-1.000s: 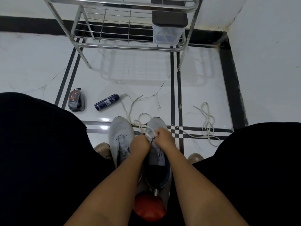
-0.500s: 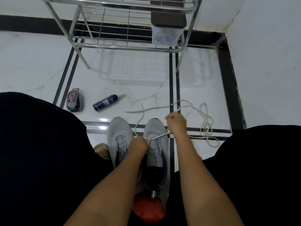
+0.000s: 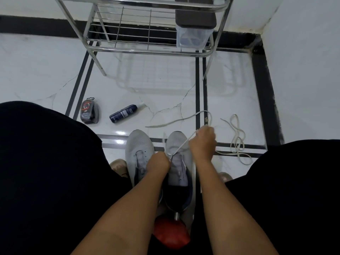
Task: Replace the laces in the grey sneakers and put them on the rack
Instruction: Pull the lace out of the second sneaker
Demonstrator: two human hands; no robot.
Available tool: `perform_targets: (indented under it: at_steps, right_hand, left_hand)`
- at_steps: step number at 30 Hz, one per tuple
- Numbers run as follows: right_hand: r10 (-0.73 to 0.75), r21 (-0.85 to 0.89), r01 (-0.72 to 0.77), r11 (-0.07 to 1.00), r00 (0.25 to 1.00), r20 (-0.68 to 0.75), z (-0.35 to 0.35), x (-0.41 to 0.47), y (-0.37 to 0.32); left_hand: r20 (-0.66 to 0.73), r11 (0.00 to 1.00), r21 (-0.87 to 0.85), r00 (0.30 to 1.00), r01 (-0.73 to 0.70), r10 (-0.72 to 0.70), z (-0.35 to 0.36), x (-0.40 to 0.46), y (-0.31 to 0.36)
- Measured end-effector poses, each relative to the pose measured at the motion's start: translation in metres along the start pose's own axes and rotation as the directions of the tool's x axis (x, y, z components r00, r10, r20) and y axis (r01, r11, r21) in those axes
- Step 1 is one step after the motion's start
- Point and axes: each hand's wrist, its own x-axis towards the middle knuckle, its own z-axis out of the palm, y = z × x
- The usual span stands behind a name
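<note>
Two grey sneakers stand side by side on the white floor between my knees: the left sneaker (image 3: 139, 150) without a lace and the right sneaker (image 3: 177, 144). A white lace (image 3: 181, 146) runs taut from the right sneaker's eyelets up to my right hand (image 3: 203, 142), which grips it above the toe; its free end (image 3: 173, 122) trails left across the floor. My left hand (image 3: 158, 162) rests curled on the right sneaker's eyelets at the lace, its fingertips hidden. The steel shoe rack (image 3: 147, 50) stands ahead.
A second loose lace (image 3: 237, 138) lies on the floor to the right. A dark spray bottle (image 3: 123, 113) and a shoe-polish sponge (image 3: 89, 112) lie at left. A clear box with a dark lid (image 3: 194, 32) sits on the rack. A red object (image 3: 171, 234) lies below the sneakers.
My right hand has left the eyelets and pulled the lace up and to the right, drawing it taut. The lace's free end swept out over the floor. My left hand stayed on the sneaker.
</note>
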Motion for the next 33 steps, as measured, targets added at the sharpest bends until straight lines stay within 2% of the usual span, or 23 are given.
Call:
perform_targets:
  at_steps: [1, 2, 3, 4, 5, 6, 7, 8, 9, 10, 11, 13, 16, 18, 20, 22, 24, 25, 26, 28, 30, 32, 33]
  right_hand:
    - [0.180, 0.215, -0.155, 0.964, 0.978, -0.106, -0.013, 0.017, -0.002]
    - [0.374, 0.488, -0.270, 0.830, 0.919, -0.127, -0.027, 0.036, -0.004]
    - [0.530, 0.751, -0.322, 0.577, 0.847, -0.045, -0.039, 0.053, -0.006]
    - [0.605, 0.919, -0.328, 0.218, 0.784, 0.137, -0.046, 0.062, -0.008]
    - [0.570, 0.929, -0.356, -0.098, 0.745, 0.345, -0.051, 0.063, -0.009]
    - [0.501, 0.870, -0.452, -0.199, 0.716, 0.487, -0.052, 0.056, -0.013]
    - [0.462, 0.807, -0.587, -0.058, 0.701, 0.543, -0.044, 0.048, -0.013]
    - [0.426, 0.693, -0.677, 0.248, 0.718, 0.550, -0.032, 0.036, -0.012]
    - [0.351, 0.491, -0.613, 0.619, 0.775, 0.526, -0.016, 0.022, -0.009]
    - [0.216, 0.265, -0.386, 0.884, 0.839, 0.500, 0.001, 0.008, -0.003]
    - [0.068, 0.058, -0.113, 0.992, 0.856, 0.512, 0.016, -0.006, 0.004]
    - [-0.076, -0.194, 0.232, 0.953, 0.804, 0.589, 0.035, -0.028, 0.015]
    - [-0.175, -0.229, 0.382, 0.896, 0.775, 0.607, 0.039, -0.041, 0.021]
    - [-0.099, -0.122, 0.199, 0.972, 0.826, 0.554, 0.039, -0.036, 0.019]
    - [0.106, 0.026, -0.144, 0.989, 0.825, 0.554, 0.039, -0.026, 0.016]
    - [0.301, 0.100, -0.455, 0.885, 0.722, 0.622, 0.039, -0.020, 0.013]
    - [0.390, 0.205, -0.711, 0.672, 0.576, 0.718, 0.039, -0.021, 0.014]
    - [0.370, 0.257, -0.761, 0.596, 0.544, 0.753, 0.040, -0.023, 0.017]
    - [0.348, 0.254, -0.764, 0.594, 0.528, 0.774, 0.038, -0.024, 0.017]
    - [0.261, 0.145, -0.635, 0.759, 0.501, 0.825, 0.028, -0.023, 0.012]
    - [0.154, -0.011, -0.292, 0.956, 0.473, 0.868, 0.014, -0.016, 0.004]
    - [0.150, -0.145, -0.045, 0.988, 0.432, 0.890, -0.005, -0.011, -0.005]
    - [0.159, -0.175, 0.003, 0.985, 0.403, 0.901, -0.010, -0.010, -0.007]
  left_hand:
    - [-0.003, 1.000, 0.011, 1.000, 0.001, -0.001, 0.000, 0.000, 0.000]
    - [0.002, 1.000, 0.019, 1.000, 0.001, -0.001, -0.001, 0.000, 0.000]
    - [0.012, 1.000, 0.022, 1.000, 0.004, -0.005, -0.001, 0.000, 0.001]
    - [0.027, 1.000, 0.025, 1.000, 0.003, -0.004, -0.001, 0.000, 0.002]
    - [0.040, 1.000, 0.028, 0.999, -0.001, -0.001, -0.002, 0.000, 0.003]
    - [0.045, 1.000, 0.029, 0.999, -0.004, 0.003, -0.002, 0.000, 0.005]
    - [0.047, 1.000, 0.029, 0.999, -0.004, 0.003, -0.002, -0.001, 0.005]
    - [0.046, 1.000, 0.025, 0.999, -0.005, 0.004, -0.002, -0.002, 0.006]
    - [0.046, 1.000, 0.018, 0.999, -0.003, 0.003, -0.002, -0.002, 0.007]
    - [0.047, 1.000, 0.015, 0.999, -0.005, 0.004, -0.002, -0.002, 0.007]
    - [0.052, 1.000, 0.016, 0.999, -0.003, 0.003, -0.003, -0.002, 0.007]
    - [0.056, 1.000, 0.022, 0.998, 0.002, -0.004, -0.005, -0.002, 0.008]
    - [0.035, 1.000, 0.014, 0.999, 0.002, -0.002, -0.003, -0.003, 0.006]
    - [0.007, 1.000, 0.010, 1.000, 0.010, -0.010, -0.003, -0.004, 0.004]
    - [-0.013, 1.000, 0.001, 1.000, 0.011, -0.011, -0.004, -0.004, 0.004]
    - [-0.021, 1.000, -0.009, 1.000, 0.000, 0.000, -0.004, -0.005, 0.007]
    - [-0.026, 1.000, -0.005, 1.000, -0.004, 0.004, -0.004, -0.006, 0.011]
    - [-0.028, 1.000, -0.002, 1.000, 0.003, -0.003, -0.005, -0.007, 0.012]
    - [-0.033, 1.000, 0.005, 0.999, 0.008, -0.008, -0.005, -0.007, 0.013]
    - [-0.038, 1.000, 0.023, 0.999, 0.018, -0.018, -0.006, -0.007, 0.012]
    - [-0.035, 0.999, 0.037, 0.999, 0.028, -0.026, -0.006, -0.008, 0.012]
    - [-0.032, 0.998, 0.062, 0.999, 0.005, -0.003, -0.004, -0.012, 0.016]
    - [-0.037, 0.997, 0.079, 0.999, -0.012, 0.015, -0.003, -0.015, 0.018]
